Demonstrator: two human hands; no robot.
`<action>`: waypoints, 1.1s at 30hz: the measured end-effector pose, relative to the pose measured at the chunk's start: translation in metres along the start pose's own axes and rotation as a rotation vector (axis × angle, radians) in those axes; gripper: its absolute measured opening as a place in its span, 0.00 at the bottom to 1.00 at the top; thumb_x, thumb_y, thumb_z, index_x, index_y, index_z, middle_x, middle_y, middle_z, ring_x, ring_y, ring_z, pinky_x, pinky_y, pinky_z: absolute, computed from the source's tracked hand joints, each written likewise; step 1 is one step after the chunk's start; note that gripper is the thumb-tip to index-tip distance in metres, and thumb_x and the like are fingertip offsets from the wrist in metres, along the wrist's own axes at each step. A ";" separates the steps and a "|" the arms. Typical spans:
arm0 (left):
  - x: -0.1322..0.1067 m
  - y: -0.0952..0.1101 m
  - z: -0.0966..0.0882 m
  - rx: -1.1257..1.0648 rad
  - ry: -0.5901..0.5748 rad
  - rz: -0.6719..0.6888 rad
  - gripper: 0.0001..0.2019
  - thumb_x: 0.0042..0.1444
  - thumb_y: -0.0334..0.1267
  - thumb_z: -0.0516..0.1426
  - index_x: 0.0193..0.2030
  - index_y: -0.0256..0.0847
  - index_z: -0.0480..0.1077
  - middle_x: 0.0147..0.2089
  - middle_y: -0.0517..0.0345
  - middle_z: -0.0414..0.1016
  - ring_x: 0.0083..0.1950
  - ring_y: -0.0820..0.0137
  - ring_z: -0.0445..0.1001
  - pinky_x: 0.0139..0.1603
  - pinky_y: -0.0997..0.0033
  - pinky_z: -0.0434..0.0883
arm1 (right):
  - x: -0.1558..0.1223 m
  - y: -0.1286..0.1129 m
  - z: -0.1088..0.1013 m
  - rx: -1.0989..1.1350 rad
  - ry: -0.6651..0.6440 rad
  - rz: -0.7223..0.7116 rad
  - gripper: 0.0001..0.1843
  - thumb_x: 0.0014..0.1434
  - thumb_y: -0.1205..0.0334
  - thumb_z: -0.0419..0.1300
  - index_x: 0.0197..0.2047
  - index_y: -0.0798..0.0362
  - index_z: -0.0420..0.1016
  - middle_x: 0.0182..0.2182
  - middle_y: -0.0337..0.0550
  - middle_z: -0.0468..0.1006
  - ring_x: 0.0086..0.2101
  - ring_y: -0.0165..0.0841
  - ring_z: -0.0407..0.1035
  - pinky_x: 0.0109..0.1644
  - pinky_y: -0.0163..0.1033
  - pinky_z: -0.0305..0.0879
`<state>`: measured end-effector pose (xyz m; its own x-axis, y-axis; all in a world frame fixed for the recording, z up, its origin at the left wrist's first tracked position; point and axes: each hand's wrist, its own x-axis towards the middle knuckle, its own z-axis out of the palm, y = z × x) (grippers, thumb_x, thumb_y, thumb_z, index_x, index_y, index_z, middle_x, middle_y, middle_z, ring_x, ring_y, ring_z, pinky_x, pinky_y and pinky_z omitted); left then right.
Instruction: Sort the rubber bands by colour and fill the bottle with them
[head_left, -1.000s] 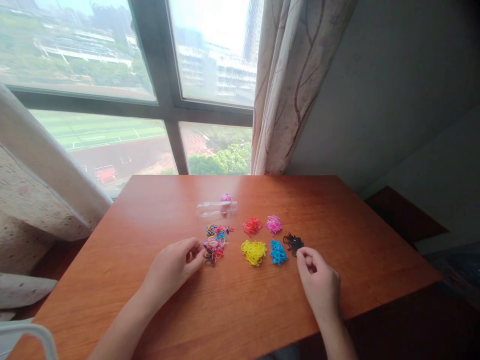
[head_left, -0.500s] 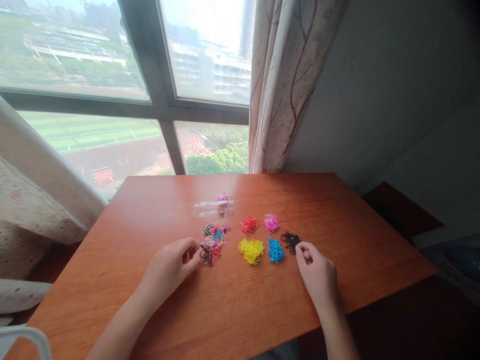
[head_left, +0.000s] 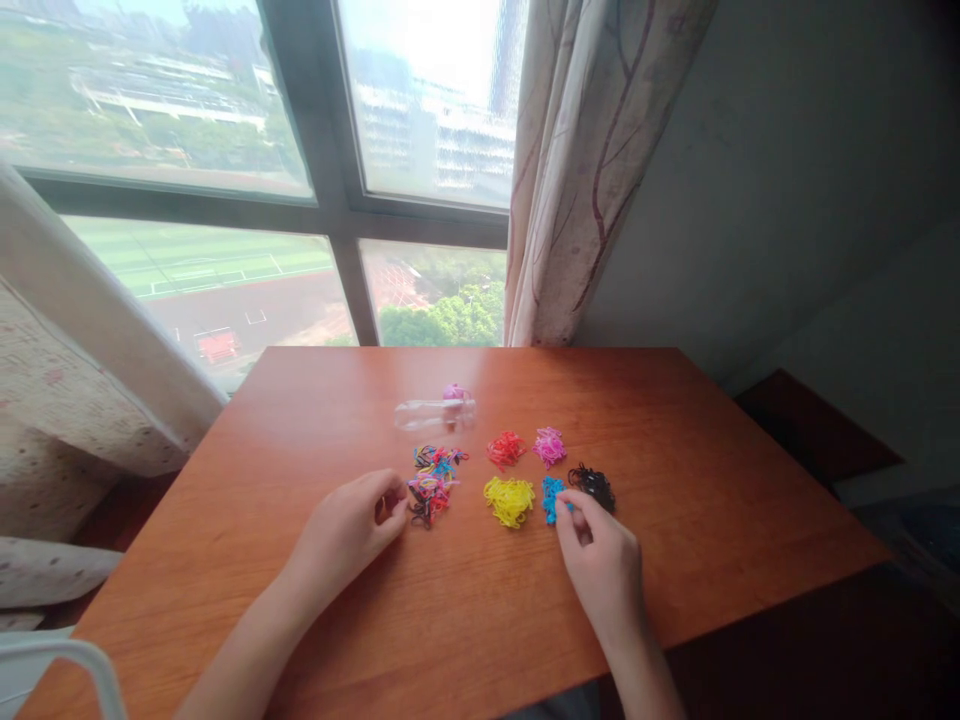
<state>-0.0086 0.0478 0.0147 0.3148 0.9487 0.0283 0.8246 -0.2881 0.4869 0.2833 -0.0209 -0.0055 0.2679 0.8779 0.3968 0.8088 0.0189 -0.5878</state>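
A mixed heap of small coloured rubber bands (head_left: pixel 435 485) lies left of the middle of the table. At its left edge is my left hand (head_left: pixel 360 520), thumb and fingertips brought together against the heap; anything between them is too small to make out. My right hand (head_left: pixel 604 550) is closed in a pinch at the near side of the blue rubber bands (head_left: pixel 553 493), covering part of that pile. Single-colour piles lie around it: yellow rubber bands (head_left: pixel 510 502), red ones (head_left: pixel 505 450), pink ones (head_left: pixel 550 447) and black ones (head_left: pixel 593 487).
Behind the mixed heap a clear plastic bottle (head_left: pixel 431 414) lies on its side, with a purple object (head_left: pixel 454 393) by its right end. The wooden table (head_left: pixel 420 630) meets a window and curtain (head_left: pixel 551 250) at the back. A white curved frame (head_left: pixel 97 665) shows at lower left.
My right hand has moved left from the black pile to the blue one. My left hand stays at the mixed heap. The whole view has shifted slightly.
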 end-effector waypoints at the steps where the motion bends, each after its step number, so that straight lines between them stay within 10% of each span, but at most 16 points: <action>1: 0.000 0.000 0.000 0.000 -0.002 0.000 0.06 0.55 0.36 0.51 0.29 0.42 0.66 0.27 0.63 0.72 0.28 0.71 0.69 0.30 0.74 0.60 | -0.002 -0.007 0.005 0.028 -0.036 -0.031 0.16 0.66 0.55 0.52 0.38 0.51 0.79 0.27 0.42 0.80 0.26 0.32 0.73 0.32 0.33 0.64; 13: -0.005 0.004 0.001 -0.037 -0.031 0.033 0.05 0.57 0.35 0.52 0.33 0.42 0.68 0.30 0.61 0.72 0.30 0.70 0.69 0.32 0.73 0.62 | -0.019 -0.075 0.052 0.018 -0.361 -0.260 0.09 0.63 0.68 0.53 0.34 0.49 0.73 0.27 0.37 0.77 0.30 0.31 0.71 0.34 0.33 0.55; 33: -0.005 0.029 0.018 0.273 0.030 0.188 0.08 0.65 0.34 0.49 0.43 0.44 0.70 0.42 0.58 0.78 0.42 0.64 0.77 0.35 0.71 0.66 | -0.024 -0.073 0.060 0.009 -0.388 -0.253 0.08 0.63 0.69 0.54 0.34 0.49 0.70 0.30 0.36 0.76 0.32 0.32 0.70 0.35 0.37 0.52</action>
<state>0.0224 0.0327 0.0133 0.4625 0.8780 0.1234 0.8501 -0.4787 0.2193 0.1870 -0.0145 -0.0142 -0.1548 0.9593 0.2361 0.8182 0.2585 -0.5135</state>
